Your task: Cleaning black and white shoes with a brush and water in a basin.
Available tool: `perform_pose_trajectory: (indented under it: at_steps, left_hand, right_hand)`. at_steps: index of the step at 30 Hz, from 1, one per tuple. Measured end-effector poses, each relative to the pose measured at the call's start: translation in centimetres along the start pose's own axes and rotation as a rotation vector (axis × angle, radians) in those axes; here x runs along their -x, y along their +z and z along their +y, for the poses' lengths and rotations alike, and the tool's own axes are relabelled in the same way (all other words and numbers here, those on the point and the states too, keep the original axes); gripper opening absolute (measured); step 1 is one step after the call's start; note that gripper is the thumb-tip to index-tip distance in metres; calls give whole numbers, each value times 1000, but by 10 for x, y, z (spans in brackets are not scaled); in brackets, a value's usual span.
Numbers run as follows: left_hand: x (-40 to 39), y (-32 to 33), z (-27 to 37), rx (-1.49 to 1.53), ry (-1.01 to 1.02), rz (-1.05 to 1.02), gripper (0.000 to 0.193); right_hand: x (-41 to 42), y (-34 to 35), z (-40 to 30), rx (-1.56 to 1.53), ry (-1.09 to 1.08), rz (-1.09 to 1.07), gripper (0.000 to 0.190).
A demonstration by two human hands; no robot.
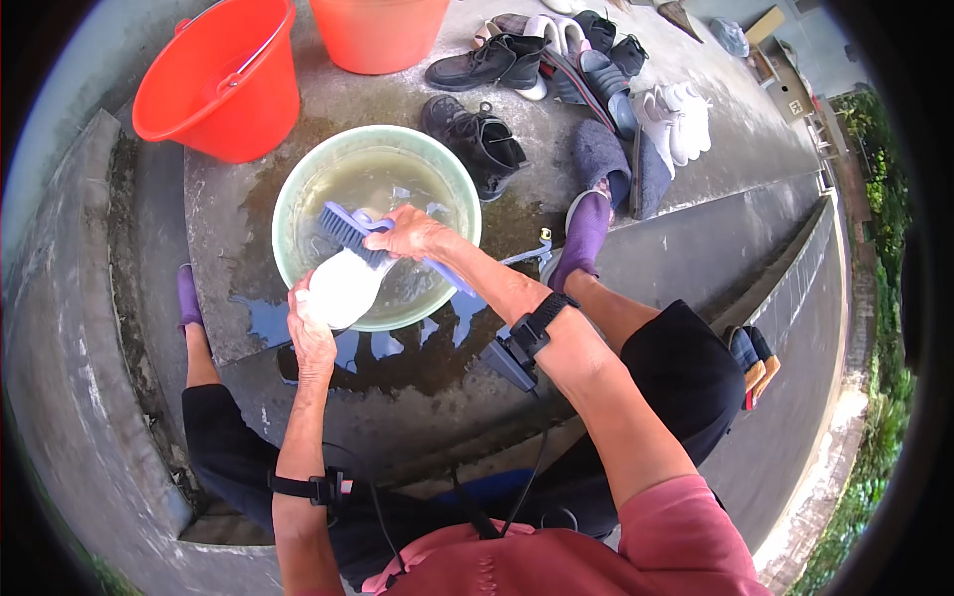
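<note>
My right hand (410, 232) grips a purple scrubbing brush (344, 222) with dark bristles. Its bristles rest on a white shoe (344, 289), which is so brightly lit that its details are lost. My left hand (309, 328) holds the shoe by its near left side, tilted over the front rim of a pale green basin (277, 223). Cloudy water (373, 175) fills the lower part of the basin. Part of the brush handle shows beyond my right wrist.
Two red buckets (223, 97) (378, 33) stand behind the basin. A black lace-up shoe (477, 141) sits close to its right rim, with several other shoes (596, 67) farther back. Wet concrete (402, 365) surrounds the basin. Purple shoes (585, 231) cover my feet at either side.
</note>
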State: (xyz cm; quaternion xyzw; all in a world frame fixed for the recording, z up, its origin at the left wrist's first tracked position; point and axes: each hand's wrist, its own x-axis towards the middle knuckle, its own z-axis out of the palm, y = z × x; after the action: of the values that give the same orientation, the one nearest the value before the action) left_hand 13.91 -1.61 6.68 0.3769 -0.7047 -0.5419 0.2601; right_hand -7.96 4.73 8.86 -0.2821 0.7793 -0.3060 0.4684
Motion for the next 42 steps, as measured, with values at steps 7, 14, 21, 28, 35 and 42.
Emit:
perform_pose_trajectory:
  at_steps: [7,14,21,28,35,42]
  left_hand:
    - [-1,0,2,14,-17,-7,71]
    - [-1,8,10,79,-42,11,72]
    - [-1,4,8,90,-80,44,68]
    - [-2,5,7,76,33,59,66]
    - [-4,6,6,-56,85,29,59]
    - [0,2,-6,-272,207,8,42]
  right_hand:
    - [-40,-16,25,-51,98,60,37]
    - [-62,-16,58,310,147,428,52]
    - [-13,-1,18,499,131,326,54]
    - [51,12,8,229,-47,276,45]
    - [109,27,-50,324,-301,181,44]
    - [52,34,-51,306,-255,45,51]
